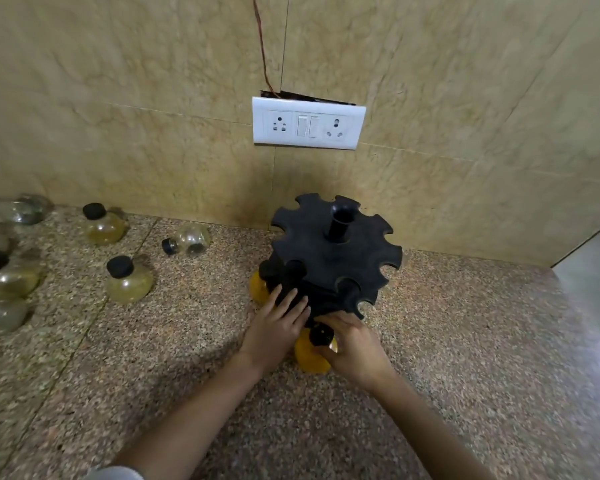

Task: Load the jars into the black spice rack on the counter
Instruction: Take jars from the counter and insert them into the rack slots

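Observation:
The black spice rack [329, 252] stands on the speckled counter near the wall, a notched disc on a centre post. My right hand [355, 344] grips a yellow-filled jar [310, 358] with a black cap, just below the rack's front edge. My left hand [279, 322] rests flat against the rack's lower front, fingers spread. Another yellow jar [258, 287] hangs at the rack's left side, and black caps sit in its front notches. Loose jars stand to the left: one near the wall [103, 225], one closer [127, 280], and a clear one on its side [189, 239].
Several more jars [4, 275] crowd the counter's far left edge. A white socket and switch plate [307, 123] is on the tiled wall above the rack, with a thin wire running up. The counter [465, 341] ends at a corner on the right.

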